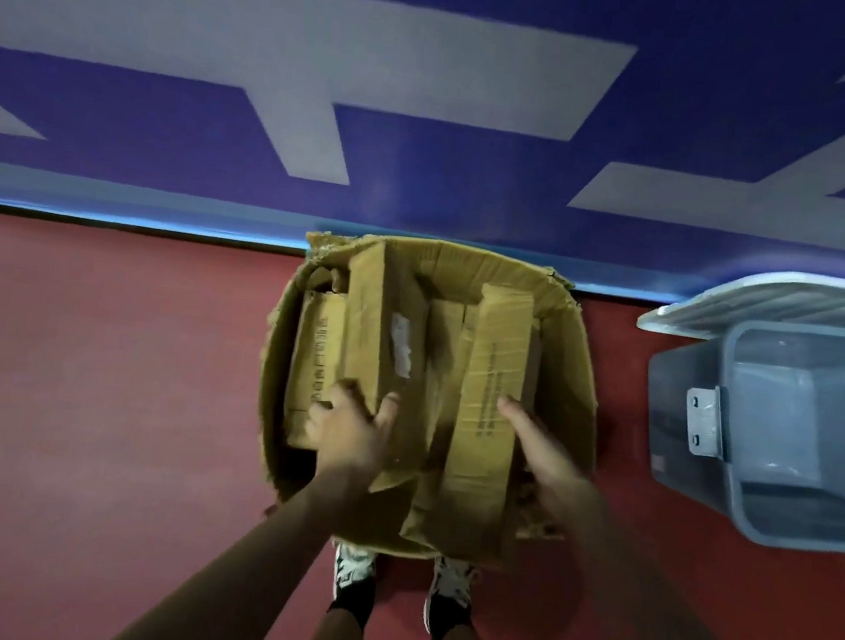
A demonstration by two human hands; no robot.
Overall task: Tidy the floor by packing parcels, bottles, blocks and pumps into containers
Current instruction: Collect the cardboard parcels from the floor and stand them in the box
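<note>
Looking straight down into a beat-up cardboard box [578, 366] with torn edges, sitting on the red floor [93, 391] right against the blue and grey wall [426, 155]. It's stuffed with cardboard parcels standing on end.

The left hand [348, 428] has hold of the near end of the tall parcel [384, 316] left of centre. Its fingers are curled over that parcel's left edge and the thumb is spread out onto the face, so the parcel sits right in the grip and runs away from the hand toward the wall. A shorter parcel [314, 355] is wedged just left of it.

The right hand [547, 450] is on the long parcel [495, 378] at the right. The thumb lies flat on its printed face, but the fingers go out of sight round the right edge, so I honestly can't tell if it's clamped or just resting.

An open grey plastic bin [681, 448] stands off to the right, its lid [773, 302] leaning against the wall. The person's sneakers [352, 568] are just below the box.
</note>
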